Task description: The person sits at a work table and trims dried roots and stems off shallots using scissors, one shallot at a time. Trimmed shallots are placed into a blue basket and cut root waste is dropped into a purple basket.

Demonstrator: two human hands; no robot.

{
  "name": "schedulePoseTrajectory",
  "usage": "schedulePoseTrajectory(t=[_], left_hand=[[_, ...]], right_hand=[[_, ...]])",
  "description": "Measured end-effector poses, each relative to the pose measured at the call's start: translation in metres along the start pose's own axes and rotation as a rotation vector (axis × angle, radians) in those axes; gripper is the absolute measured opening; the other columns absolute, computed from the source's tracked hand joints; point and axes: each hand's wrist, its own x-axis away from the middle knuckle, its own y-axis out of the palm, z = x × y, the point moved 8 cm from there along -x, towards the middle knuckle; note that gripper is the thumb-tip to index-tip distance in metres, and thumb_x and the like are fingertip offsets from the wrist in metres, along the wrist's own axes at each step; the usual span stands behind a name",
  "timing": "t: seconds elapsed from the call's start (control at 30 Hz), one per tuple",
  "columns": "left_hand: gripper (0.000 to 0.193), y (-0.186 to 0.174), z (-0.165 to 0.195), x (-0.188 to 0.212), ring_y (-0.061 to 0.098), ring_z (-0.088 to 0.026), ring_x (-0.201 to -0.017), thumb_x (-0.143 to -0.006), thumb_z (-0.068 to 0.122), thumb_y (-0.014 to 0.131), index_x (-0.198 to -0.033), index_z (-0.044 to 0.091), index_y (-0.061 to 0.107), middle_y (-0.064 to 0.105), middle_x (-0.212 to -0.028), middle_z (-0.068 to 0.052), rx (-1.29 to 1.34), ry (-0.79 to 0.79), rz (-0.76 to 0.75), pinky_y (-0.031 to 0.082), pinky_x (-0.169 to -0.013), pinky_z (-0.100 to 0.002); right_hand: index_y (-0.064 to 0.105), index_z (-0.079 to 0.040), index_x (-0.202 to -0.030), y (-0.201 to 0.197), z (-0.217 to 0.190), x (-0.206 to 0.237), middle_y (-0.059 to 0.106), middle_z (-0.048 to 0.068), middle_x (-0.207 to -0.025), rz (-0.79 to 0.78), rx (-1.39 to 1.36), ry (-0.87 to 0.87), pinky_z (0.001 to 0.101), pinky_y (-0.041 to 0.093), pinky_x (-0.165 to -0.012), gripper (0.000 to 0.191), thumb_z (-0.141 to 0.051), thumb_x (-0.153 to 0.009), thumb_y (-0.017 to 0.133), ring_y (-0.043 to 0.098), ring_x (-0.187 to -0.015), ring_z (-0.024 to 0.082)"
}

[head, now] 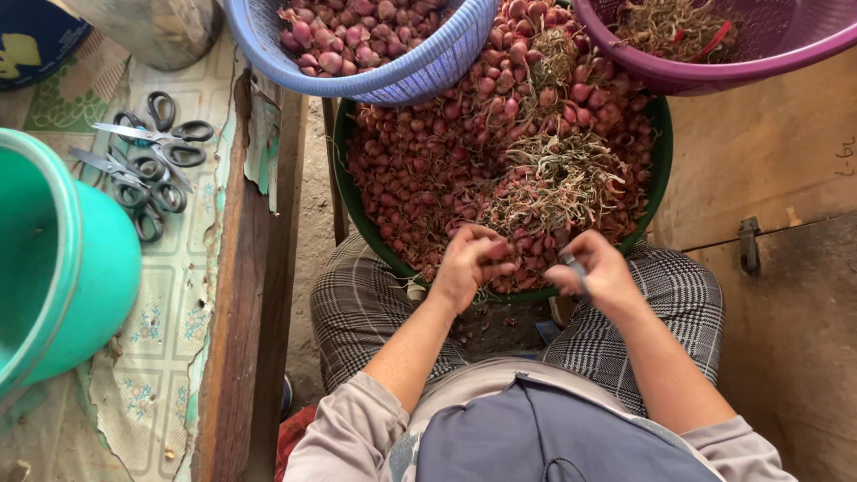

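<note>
A dark green basin point(343, 170) heaped with small red shallots point(420, 170) and tangles of dry roots point(558, 178) rests in front of my knees. My left hand point(469, 263) is at the basin's near edge, its fingers closed around a shallot. My right hand point(594, 268) is beside it, gripping a small metal blade or scissors. The two hands are close together over the pile, a short gap apart.
A blue basket point(420, 71) of trimmed shallots and a purple basket point(759, 54) of root scraps overlap the basin's far side. Several scissors point(147, 161) lie on a patterned mat at left, near a teal bucket point(62, 259). A wooden board edge point(241, 295) runs alongside my left leg.
</note>
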Motion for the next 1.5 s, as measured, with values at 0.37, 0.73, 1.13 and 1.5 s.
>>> schedulePoseTrajectory(t=[0.37, 0.73, 1.13, 1.5], left_hand=[[0.018, 0.081, 0.051, -0.005, 0.068, -0.033, -0.085, -0.085, 0.019, 0.075, -0.097, 0.010, 0.066, 0.059, -0.100, -0.009, -1.627, 0.791, 0.091, 0.054, -0.067, -0.046], [0.020, 0.059, 0.047, 0.000, 0.066, -0.015, -0.068, -0.085, 0.021, 0.077, -0.092, 0.006, 0.066, 0.071, -0.082, -0.004, -1.046, 0.490, 0.175, 0.053, -0.063, -0.031], [0.020, 0.038, -0.003, -0.014, 0.059, -0.008, -0.063, -0.090, 0.016, 0.075, -0.093, 0.003, 0.061, 0.065, -0.079, -0.002, -0.602, 0.269, 0.117, 0.050, -0.056, -0.026], [0.021, 0.045, -0.020, -0.009, 0.059, -0.009, -0.053, -0.091, 0.013, 0.075, -0.095, 0.003, 0.058, 0.063, -0.077, -0.004, -0.396, 0.137, 0.045, 0.042, -0.044, -0.023]], right_hand=[[0.055, 0.001, -0.103, -0.027, 0.014, 0.003, 0.067, 0.010, -0.078, -0.100, -0.094, 0.055, 0.0311, 0.056, -0.058, 0.052, -0.029, -0.074, 0.087, 0.067, -0.063, 0.017], [0.059, -0.002, -0.102, -0.017, 0.026, 0.005, 0.067, 0.008, -0.069, -0.250, 0.069, 0.217, 0.0275, 0.053, -0.053, 0.052, -0.031, -0.069, 0.088, 0.065, -0.058, 0.014], [0.059, -0.003, -0.094, -0.021, 0.013, 0.021, 0.066, 0.005, -0.064, -0.311, 0.035, 0.232, 0.0245, 0.048, -0.046, 0.045, -0.029, -0.071, 0.087, 0.063, -0.053, 0.012], [0.056, -0.001, -0.095, -0.003, 0.015, 0.007, 0.065, 0.006, -0.063, -0.287, 0.025, 0.242, 0.0266, 0.043, -0.044, 0.045, -0.023, -0.072, 0.088, 0.057, -0.048, 0.013]])
